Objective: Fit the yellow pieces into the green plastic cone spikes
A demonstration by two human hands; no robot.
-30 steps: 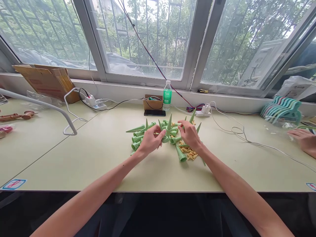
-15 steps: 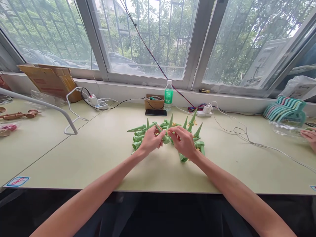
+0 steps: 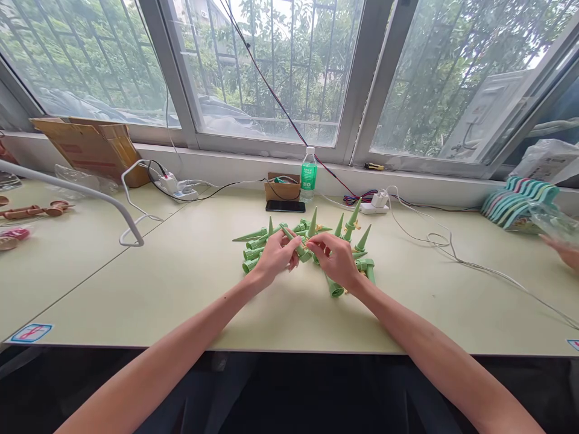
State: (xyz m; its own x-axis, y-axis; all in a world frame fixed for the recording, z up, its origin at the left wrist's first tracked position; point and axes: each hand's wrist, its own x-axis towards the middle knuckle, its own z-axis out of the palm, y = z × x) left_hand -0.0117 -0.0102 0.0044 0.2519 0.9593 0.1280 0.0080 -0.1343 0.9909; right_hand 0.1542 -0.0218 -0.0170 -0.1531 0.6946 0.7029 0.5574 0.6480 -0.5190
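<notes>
My left hand point(image 3: 277, 254) is closed around a green plastic plant-watering spike point(image 3: 298, 248), its tapered tip pointing up and to the left. Opposite it, my right hand point(image 3: 337, 258) pinches at a small yellowish part point(image 3: 306, 244) on the spike's wide end; fingers partly cover this part. Around and behind both hands lie several more green spikes, some on their sides like the pointed one point(image 3: 251, 234), others upright like the tall one point(image 3: 351, 222). Below my right hand rests a green tube point(image 3: 335, 288) with its open end facing me.
Behind the spikes are a black phone point(image 3: 285, 206), a small cardboard box point(image 3: 283, 188) and a green-labelled bottle point(image 3: 308, 175). White cables point(image 3: 452, 253) cross the right side. Pastel hangers point(image 3: 520, 202) stand far right, near another person's hand point(image 3: 563, 250) and clear plastic bag point(image 3: 558, 223).
Both my hands stay nearly in place, with the spike and my right fingertips shifting slightly. At the far right, the other person's hand and the clear bag have moved, the bag now higher.
</notes>
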